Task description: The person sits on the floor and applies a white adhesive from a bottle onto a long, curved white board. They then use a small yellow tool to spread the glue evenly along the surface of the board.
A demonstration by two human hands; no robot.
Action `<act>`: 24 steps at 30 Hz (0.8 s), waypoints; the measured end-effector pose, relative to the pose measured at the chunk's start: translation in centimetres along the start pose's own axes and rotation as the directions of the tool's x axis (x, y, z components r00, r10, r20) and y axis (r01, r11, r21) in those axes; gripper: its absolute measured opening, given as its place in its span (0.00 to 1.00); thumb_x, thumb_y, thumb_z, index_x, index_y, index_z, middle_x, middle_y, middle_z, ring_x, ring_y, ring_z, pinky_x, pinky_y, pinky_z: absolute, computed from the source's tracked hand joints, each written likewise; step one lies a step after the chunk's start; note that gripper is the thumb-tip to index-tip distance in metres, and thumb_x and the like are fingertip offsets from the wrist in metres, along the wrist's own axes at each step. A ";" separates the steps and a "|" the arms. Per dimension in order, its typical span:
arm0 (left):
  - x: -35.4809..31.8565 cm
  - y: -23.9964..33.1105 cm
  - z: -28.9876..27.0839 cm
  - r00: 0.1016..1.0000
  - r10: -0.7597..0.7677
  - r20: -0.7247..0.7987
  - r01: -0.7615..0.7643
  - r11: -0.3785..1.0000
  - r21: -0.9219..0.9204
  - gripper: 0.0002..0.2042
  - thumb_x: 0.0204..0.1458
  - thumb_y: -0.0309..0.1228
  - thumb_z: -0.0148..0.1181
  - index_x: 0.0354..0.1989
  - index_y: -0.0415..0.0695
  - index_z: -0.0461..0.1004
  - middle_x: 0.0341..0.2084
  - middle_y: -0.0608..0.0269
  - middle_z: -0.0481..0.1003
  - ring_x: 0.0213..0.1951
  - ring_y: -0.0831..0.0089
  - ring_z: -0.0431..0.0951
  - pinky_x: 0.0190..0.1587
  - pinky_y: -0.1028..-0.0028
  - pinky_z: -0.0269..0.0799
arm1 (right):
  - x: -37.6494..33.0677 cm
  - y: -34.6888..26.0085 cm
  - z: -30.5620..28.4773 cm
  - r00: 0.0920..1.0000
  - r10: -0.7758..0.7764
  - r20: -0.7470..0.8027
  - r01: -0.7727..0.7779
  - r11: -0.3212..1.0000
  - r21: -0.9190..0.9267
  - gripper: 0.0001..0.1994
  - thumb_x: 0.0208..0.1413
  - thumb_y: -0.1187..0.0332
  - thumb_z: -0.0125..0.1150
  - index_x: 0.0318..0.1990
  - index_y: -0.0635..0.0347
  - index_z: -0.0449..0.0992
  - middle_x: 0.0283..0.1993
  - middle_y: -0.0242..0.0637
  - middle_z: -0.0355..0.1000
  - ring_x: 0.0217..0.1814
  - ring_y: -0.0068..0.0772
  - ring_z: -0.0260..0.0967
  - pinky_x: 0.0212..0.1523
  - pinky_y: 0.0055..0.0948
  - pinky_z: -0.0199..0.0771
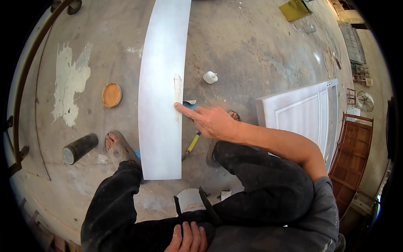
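A long white board (160,96) stretches away from me between my feet. Along its right side runs a rough streak of beige filler (178,85). My right hand (216,122) reaches in from the right, its index fingertip touching the streak. The other fingers are curled, and nothing shows in them. My left hand (189,238) lies in my lap with fingers extended, holding nothing visible; its thumb is out of sight. Just past my right hand, a blue item (191,105) is partly hidden by the board and the hand.
A round tub of tan paste (111,95) and a dark cylinder (80,148) are left of the board. Right of it are a small white bottle (210,77) and a yellow-handled tool (193,142). A white panelled door (300,110) lies farther right; a yellow container (294,10) stands beyond.
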State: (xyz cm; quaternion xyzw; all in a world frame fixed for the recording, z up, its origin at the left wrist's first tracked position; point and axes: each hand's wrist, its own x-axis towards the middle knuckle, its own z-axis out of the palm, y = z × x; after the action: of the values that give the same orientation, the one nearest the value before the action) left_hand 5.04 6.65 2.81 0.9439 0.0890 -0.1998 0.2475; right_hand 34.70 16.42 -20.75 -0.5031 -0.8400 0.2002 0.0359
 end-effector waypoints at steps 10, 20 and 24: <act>-0.2 0.0 -0.1 1.000 0.007 0.019 -0.008 1.000 0.019 0.29 0.56 0.38 0.48 0.63 0.30 0.64 0.60 0.36 0.67 0.62 0.42 0.68 0.66 0.47 0.63 | -0.8 -0.7 -0.2 0.999 -0.032 0.040 0.032 0.999 0.020 0.43 0.53 0.76 0.57 0.78 0.45 0.48 0.29 0.36 0.68 0.20 0.35 0.66 0.18 0.33 0.68; -0.3 0.0 0.1 1.000 0.011 0.020 -0.011 1.000 0.021 0.28 0.57 0.37 0.47 0.63 0.30 0.64 0.60 0.36 0.68 0.63 0.42 0.68 0.66 0.47 0.64 | -0.1 0.5 -1.2 0.999 0.046 -0.009 -0.045 0.991 0.127 0.39 0.55 0.76 0.57 0.76 0.45 0.54 0.33 0.37 0.70 0.23 0.37 0.68 0.22 0.35 0.71; -0.2 0.0 0.0 0.999 0.016 0.033 -0.016 1.000 0.015 0.28 0.57 0.36 0.47 0.63 0.30 0.64 0.60 0.36 0.68 0.63 0.42 0.68 0.66 0.47 0.64 | -0.6 0.3 -0.2 0.999 -0.044 -0.022 0.046 0.993 0.113 0.39 0.55 0.76 0.57 0.76 0.46 0.54 0.32 0.37 0.70 0.23 0.38 0.68 0.22 0.35 0.69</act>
State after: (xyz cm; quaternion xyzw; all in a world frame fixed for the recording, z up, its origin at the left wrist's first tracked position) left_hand 4.88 6.68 2.88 0.9430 0.0757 -0.2139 0.2434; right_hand 35.31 16.09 -20.63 -0.4830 -0.8381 0.2417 0.0771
